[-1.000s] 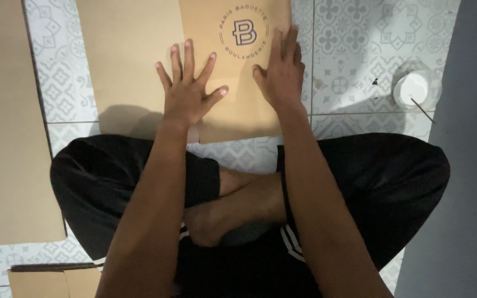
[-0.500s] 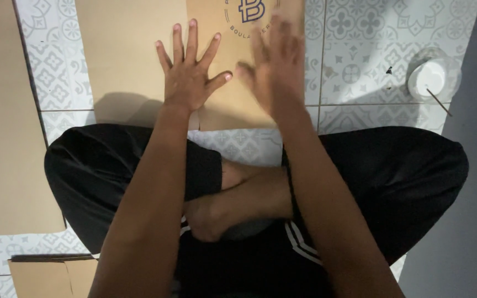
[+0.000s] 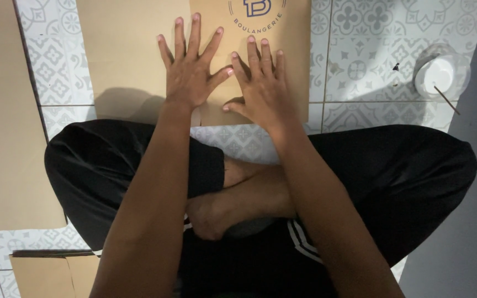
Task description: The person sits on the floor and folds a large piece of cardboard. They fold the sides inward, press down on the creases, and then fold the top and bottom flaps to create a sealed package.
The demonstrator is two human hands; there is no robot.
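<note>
Left hand [image 3: 190,70] flat with fingers spread on a brown cardboard sheet [image 3: 139,55], thumb tip touching the right hand [image 3: 261,88]. Right hand also flat, fingers close together, on the printed flap of the same sheet. Crossed legs in black trousers [image 3: 393,187] below. Patterned floor tiles [image 3: 365,60] around. Roll of clear tape [image 3: 441,73] at the right, apart from the sheet. Second cardboard sheet [image 3: 4,127] at the left.

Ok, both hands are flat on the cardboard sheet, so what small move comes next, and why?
Probably slide the right hand outward along the brown cardboard sheet, pressing it flat. Both palms lie spread side by side near its lower edge, the left hand already pinning it to the tiled floor.
</note>
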